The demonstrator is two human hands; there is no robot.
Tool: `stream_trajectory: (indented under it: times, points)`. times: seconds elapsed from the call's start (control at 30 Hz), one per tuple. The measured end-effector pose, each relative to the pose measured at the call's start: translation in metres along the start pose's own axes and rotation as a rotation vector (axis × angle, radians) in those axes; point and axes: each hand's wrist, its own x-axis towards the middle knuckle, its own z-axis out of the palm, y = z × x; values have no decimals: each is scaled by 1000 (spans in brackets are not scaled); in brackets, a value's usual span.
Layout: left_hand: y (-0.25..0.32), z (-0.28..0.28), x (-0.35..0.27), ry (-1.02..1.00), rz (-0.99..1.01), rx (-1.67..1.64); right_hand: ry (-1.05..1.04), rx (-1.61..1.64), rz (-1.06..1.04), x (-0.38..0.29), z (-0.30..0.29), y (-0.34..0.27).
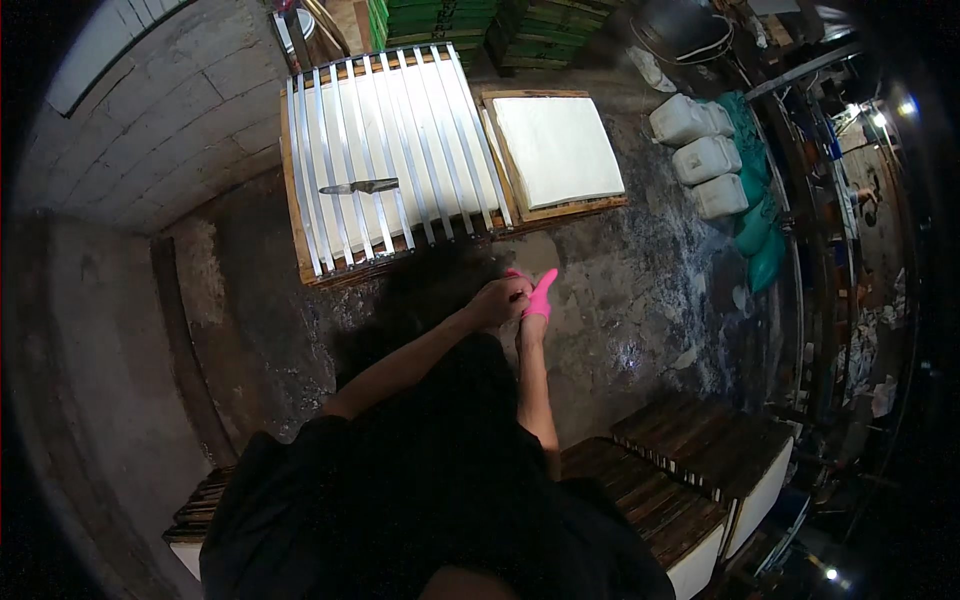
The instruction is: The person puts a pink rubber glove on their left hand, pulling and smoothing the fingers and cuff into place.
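My bare left hand (496, 301) meets my right hand (536, 304) in front of my body, above the floor. A bright pink glove (541, 294) covers the right hand as far as the wrist. The left fingers are bent and pinch the glove at its inner side. One gloved digit points up and outward; the other right fingers are partly hidden behind the left hand. Beyond the hands, a knife (358, 187) with a dark handle lies across parallel metal strips (367, 150). Under these strips is a broad white slab (469, 169) in a wooden frame.
A second white slab (559, 150) sits on a wooden frame to the right. White plastic jerrycans (706, 159) stand near green sacks (759, 240). Green crates (442, 26) are stacked behind. Dark slatted stacks (705, 442) stand behind me at right, and a block wall (165, 127) rises at left.
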Motion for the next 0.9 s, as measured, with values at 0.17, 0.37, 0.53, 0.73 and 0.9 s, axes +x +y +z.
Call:
stream_trajectory:
  times: [0.17, 0.37, 0.53, 0.73, 0.9]
  points:
    - [10, -10, 3, -27, -349, -158, 9, -176, 8, -4, 13, -16]
    - [17, -19, 6, 23, -532, -482, 49, -252, 107, -19, 23, -42]
    - [17, -20, 10, -16, -570, -565, 61, -127, 207, -12, 11, -23]
    - [7, -19, 8, -67, -546, -447, 97, -221, 303, 6, -7, 3]
    - [6, -12, 6, -45, -402, -99, 163, -179, 311, -6, 7, -12]
